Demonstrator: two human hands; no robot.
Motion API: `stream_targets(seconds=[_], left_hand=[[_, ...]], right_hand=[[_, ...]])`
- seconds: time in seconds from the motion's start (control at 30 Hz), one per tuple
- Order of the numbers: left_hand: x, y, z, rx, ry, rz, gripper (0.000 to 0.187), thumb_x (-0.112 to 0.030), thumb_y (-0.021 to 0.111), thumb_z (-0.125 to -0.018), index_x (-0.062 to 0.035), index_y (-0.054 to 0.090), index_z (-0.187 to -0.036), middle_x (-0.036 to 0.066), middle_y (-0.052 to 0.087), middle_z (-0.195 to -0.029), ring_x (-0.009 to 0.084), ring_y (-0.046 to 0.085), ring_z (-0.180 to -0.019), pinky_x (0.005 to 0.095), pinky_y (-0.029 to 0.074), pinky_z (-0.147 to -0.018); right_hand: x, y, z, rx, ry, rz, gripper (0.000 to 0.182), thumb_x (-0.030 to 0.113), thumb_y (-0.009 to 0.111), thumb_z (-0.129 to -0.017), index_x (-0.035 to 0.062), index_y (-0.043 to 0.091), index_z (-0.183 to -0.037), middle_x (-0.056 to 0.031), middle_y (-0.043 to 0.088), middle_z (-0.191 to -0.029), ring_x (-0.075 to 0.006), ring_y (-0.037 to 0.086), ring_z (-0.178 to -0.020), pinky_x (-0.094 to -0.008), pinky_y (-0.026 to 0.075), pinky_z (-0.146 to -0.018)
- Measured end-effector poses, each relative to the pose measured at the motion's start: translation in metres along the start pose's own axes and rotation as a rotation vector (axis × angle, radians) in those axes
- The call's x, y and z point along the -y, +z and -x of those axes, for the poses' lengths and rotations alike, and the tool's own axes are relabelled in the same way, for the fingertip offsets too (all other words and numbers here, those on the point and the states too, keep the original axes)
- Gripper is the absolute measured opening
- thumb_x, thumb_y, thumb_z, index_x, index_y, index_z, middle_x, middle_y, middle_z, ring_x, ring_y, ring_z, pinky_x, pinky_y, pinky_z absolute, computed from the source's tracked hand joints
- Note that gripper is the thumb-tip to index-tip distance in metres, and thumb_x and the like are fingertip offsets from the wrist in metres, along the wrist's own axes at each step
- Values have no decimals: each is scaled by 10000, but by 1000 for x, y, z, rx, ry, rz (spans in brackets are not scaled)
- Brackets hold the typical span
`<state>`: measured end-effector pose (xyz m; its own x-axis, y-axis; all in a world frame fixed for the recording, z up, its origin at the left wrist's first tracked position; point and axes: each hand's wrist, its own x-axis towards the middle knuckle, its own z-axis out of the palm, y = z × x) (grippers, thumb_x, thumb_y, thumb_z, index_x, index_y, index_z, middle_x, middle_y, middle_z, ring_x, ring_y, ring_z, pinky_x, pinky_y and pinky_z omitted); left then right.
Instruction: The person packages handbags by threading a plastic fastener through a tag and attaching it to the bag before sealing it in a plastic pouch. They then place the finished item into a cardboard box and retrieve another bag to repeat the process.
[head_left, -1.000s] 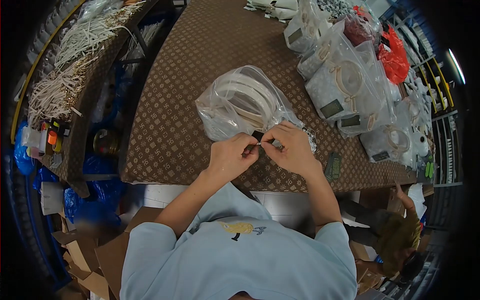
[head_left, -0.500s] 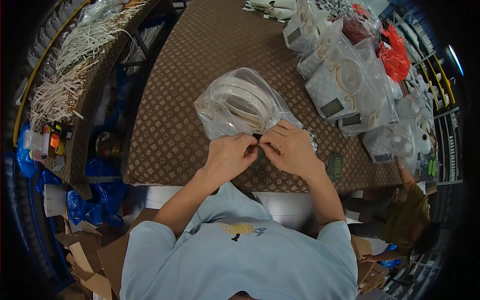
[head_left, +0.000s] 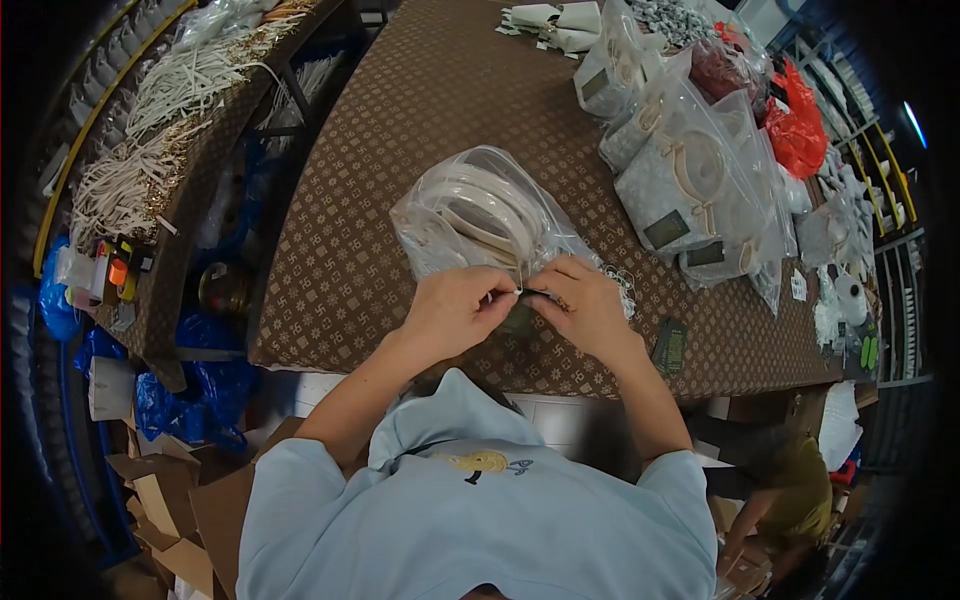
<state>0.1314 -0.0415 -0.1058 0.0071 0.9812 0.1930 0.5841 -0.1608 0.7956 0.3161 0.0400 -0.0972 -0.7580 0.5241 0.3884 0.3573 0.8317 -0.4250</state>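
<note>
Over the near edge of the table, my left hand (head_left: 458,312) is closed in a pinch, with a tiny white string end (head_left: 519,291) at its fingertips. My right hand (head_left: 585,308) meets it, fingers pinched around a small dark tag, mostly hidden. Below the fingertips a dark green card (head_left: 518,320) shows in part. Just beyond both hands lies a clear plastic bag (head_left: 425,225) around a bag with cream rounded handles (head_left: 490,215). A bunch of white strings (head_left: 622,290) rests beside my right hand, and dark green cards (head_left: 669,345) lie near its wrist.
Several plastic-wrapped handbags (head_left: 680,185) stand on the right of the patterned table (head_left: 350,250). A red plastic bag (head_left: 796,120) is behind them. Straps (head_left: 130,170) cover a left side table. Cardboard boxes (head_left: 170,510) sit lower left. A co-worker (head_left: 790,510) bends at lower right.
The dark tag between my fingertips has shifted towards my right hand, and a white string end now shows. At right, the co-worker's arm and a wrapped bag have left the table edge.
</note>
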Motion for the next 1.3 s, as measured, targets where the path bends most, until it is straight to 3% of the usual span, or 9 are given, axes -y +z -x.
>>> stream_targets(seconds=[0.27, 0.43, 0.57, 0.63, 0.77, 0.97, 1.07, 1.23, 1.3], left_hand=[[14, -44, -10, -164, 309, -524, 90, -91, 565, -757, -64, 624, -818, 98, 601, -936, 267, 626, -733, 367, 508, -591], [2, -66, 1, 267, 329, -592, 69, -114, 566, -750, -65, 607, -774, 66, 554, -783, 240, 613, -723, 360, 495, -553], [-10, -81, 8, 317, 429, -453, 62, -130, 566, -765, -77, 592, -750, 62, 532, -752, 234, 592, -658, 345, 479, -525], [-10, -89, 5, 277, 458, -433, 71, -142, 643, -754, -134, 628, -823, 4, 535, -754, 201, 579, -621, 319, 479, -502], [-13, -94, 1, 268, 492, -403, 60, -162, 583, -787, -110, 594, -758, 37, 523, -722, 227, 574, -631, 333, 465, -517], [-7, -110, -8, 80, 425, -115, 132, -125, 666, -735, -127, 658, -867, -2, 611, -831, 199, 606, -688, 294, 479, -548], [-9, -112, -9, 125, 417, -152, 205, -133, 701, -700, -131, 670, -902, 11, 621, -904, 191, 614, -692, 273, 476, -532], [-29, -138, -23, -396, 319, -670, 312, -171, 752, -643, -91, 665, -932, 55, 604, -1020, 204, 590, -894, 354, 412, -866], [-9, -149, -28, -324, 305, -623, 301, -170, 744, -654, -73, 665, -927, 39, 620, -968, 220, 561, -932, 376, 331, -935]], right_hand=[[-29, -7, 1, 21, 511, -808, 83, 123, 638, -833, 57, 601, -867, -21, 592, -724, -91, 577, -620, -248, 460, -514], [-3, 10, -17, -398, 803, -1205, 128, 171, 607, -881, 44, 585, -881, -11, 597, -753, -74, 570, -604, -231, 465, -500], [-1, 22, -17, -383, 497, -642, 114, 153, 645, -833, 60, 593, -875, -11, 612, -753, -135, 597, -622, -259, 475, -528], [9, 7, -28, -72, -170, 117, 183, 126, 681, -754, 76, 614, -917, -28, 620, -761, -207, 602, -654, -290, 478, -564], [9, -15, -37, 240, -92, 99, 286, 121, 703, -686, 102, 630, -962, -20, 620, -793, -245, 589, -695, -326, 476, -602], [18, -79, -32, -215, 160, -21, 447, 176, 727, -707, 26, 593, -1106, -136, 592, -1083, -249, 516, -1092, -343, 410, -909], [-16, -60, -12, -95, 352, -144, 340, 135, 708, -737, 17, 621, -1044, -111, 617, -986, -222, 558, -979, -317, 434, -849], [-36, -71, -3, -67, 456, -464, 182, 86, 679, -765, 5, 652, -926, -76, 621, -830, -158, 574, -817, -261, 444, -747], [-40, -74, -2, -90, 434, -464, 138, 71, 668, -771, 4, 657, -891, -65, 617, -788, -139, 572, -771, -248, 444, -713]])
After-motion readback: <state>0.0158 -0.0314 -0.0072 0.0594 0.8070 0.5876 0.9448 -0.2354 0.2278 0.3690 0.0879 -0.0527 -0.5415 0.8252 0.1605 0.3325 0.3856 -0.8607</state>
